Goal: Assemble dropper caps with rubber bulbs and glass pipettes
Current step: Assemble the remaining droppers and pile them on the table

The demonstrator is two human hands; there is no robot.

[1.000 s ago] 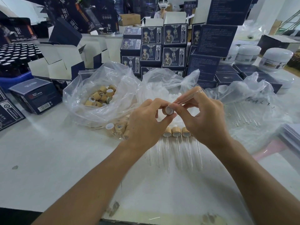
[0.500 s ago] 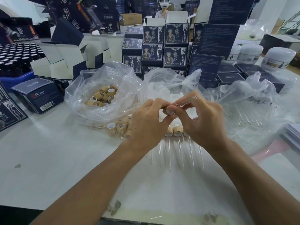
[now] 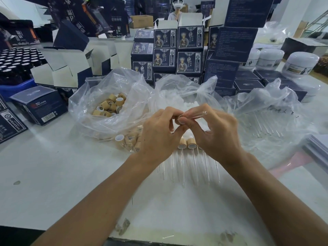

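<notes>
Bag of bamboo caps (image 3: 110, 105) at 10 o'clock on white table (image 3: 53, 174). Left hand (image 3: 158, 134) pinched on white rubber bulb (image 3: 181, 120) at centre; right hand (image 3: 213, 132) pinching glass pipette (image 3: 199, 115), tip toward 2 o'clock. Finished droppers (image 3: 186, 157) beneath hands. Bag of pipettes (image 3: 266, 125) at 3 o'clock.

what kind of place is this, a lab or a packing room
Most likely a small cosmetics packing workshop, not a lab: stacks of printed navy product boxes, white cream jars, and a plastic bag of loose bamboo-coloured caps on a shared worktable.
</notes>
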